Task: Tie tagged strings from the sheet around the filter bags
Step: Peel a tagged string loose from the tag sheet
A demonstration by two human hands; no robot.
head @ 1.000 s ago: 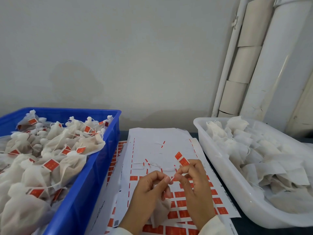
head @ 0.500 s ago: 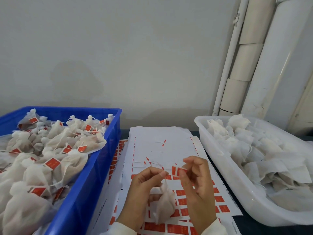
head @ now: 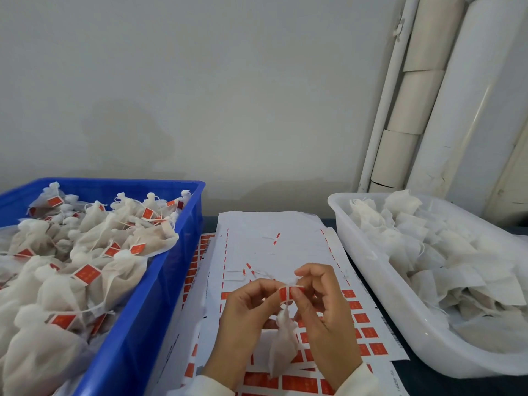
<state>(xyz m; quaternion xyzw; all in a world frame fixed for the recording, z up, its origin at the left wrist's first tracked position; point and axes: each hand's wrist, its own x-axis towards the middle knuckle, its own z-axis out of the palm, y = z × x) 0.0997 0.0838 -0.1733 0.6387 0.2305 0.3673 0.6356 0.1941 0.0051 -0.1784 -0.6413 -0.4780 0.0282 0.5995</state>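
A small white filter bag [head: 283, 344] hangs between my two hands above the tag sheet [head: 274, 247], a white sheet with rows of red tags. My left hand [head: 243, 318] pinches the bag's gathered neck. My right hand [head: 323, 312] pinches a red tag [head: 285, 292] and its thin white string just above the neck. The fingertips of both hands meet there. The string itself is too fine to follow.
A blue crate [head: 160, 287] on the left holds several tied bags with red tags. A white tub [head: 400, 304] on the right holds several untied filter bags. White pipes [head: 411, 110] stand in the back right corner against the wall.
The bag has dropped lower and hangs free between my hands. The red tag has come in from the right to the bag's neck, and my fingertips have drawn together there.
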